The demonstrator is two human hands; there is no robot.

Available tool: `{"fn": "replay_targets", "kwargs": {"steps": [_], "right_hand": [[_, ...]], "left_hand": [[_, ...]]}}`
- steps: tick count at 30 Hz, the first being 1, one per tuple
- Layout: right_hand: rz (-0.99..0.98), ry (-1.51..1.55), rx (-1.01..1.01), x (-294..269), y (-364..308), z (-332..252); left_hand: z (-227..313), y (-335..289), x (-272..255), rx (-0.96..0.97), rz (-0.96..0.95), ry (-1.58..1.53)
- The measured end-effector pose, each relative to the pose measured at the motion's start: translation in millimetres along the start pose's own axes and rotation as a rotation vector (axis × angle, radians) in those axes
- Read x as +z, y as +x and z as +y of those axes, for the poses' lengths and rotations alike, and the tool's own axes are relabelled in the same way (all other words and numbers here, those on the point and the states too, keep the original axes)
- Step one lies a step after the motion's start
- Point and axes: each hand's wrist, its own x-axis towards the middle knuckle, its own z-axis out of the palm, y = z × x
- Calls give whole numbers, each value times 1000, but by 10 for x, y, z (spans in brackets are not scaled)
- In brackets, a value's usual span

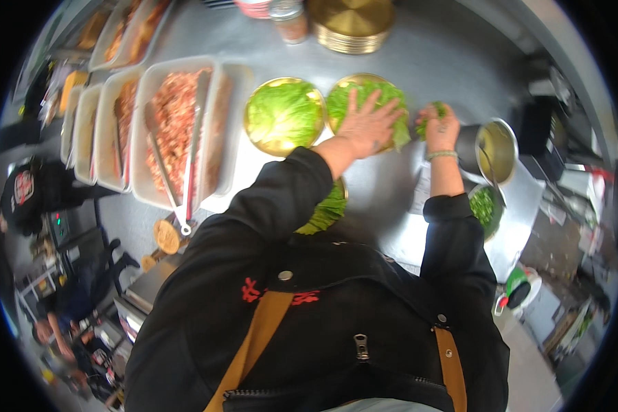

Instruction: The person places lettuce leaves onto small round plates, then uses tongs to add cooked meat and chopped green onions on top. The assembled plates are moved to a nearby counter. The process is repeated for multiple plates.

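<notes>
A smooth, dull-grey steel counter (390, 189) bears a round, gold-coloured plate (361, 75), its shiny rim curving around ruffled, bright-green lettuce (340, 101), a crinkled edge drooping past the plate's right side. The left hand (369, 129) presses flat on this lettuce, fingers splayed. Right of the plate, the right hand (443, 130) curls around a small, blurred clump of greens (422, 126).

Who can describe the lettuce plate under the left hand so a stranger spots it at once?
Find the big translucent tub heaped with pinkish chopped food. To its right, past one gold plate of lettuce, sits a second round gold plate. Only on this one does the left hand spread over the lettuce.
</notes>
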Motion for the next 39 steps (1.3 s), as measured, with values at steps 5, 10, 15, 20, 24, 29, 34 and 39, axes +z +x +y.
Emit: {"fn": "replay_targets", "kwargs": {"steps": [5,10,15,20,24,29,34,39], "right_hand": [[-252,-466,47,-115,-518,-77],[-159,-594,-82,21,-616,27],[-122,-671,-171,19,-576,45],[-292,-746,-305,203,-643,60],[-324,-801,-297,287,-632,18],[-433,144,227,17,-1030,-472],[-350,693,246,-1166,-1841,-1156],[213,626,-24,-2716,-2519,-1258]], "left_hand": [[-10,0,70,-31,73,-14],[-43,-2,71,-36,115,-121],[-44,34,91,-80,119,-161],[-11,26,85,-120,157,-104],[-52,24,93,-105,124,-26],[-43,74,223,-105,169,21],[-133,157,296,58,378,-87],[-73,86,103,-54,179,-11]]}}
